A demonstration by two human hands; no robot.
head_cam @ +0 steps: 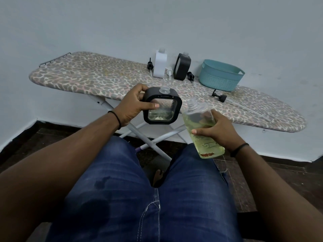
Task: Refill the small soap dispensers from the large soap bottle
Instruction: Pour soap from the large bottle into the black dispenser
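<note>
My left hand (133, 106) grips a small black-framed clear dispenser (162, 106) with its neck uncapped, held above my lap in front of the ironing board (97, 79). My right hand (215, 130) holds the large clear soap bottle (201, 130), open at the top, tilted left, with yellow-green soap inside. Its neck is close to the dispenser's right side, not touching. On the board by the wall stand a white dispenser (160, 64) and another black dispenser (182, 66), both without pumps.
Loose pump heads lie on the board: a black one (150, 65), a white one (169, 71), a black one (190, 76) and a black one (219, 97). A teal basket (220, 76) sits at the back right. My knees in jeans fill the foreground.
</note>
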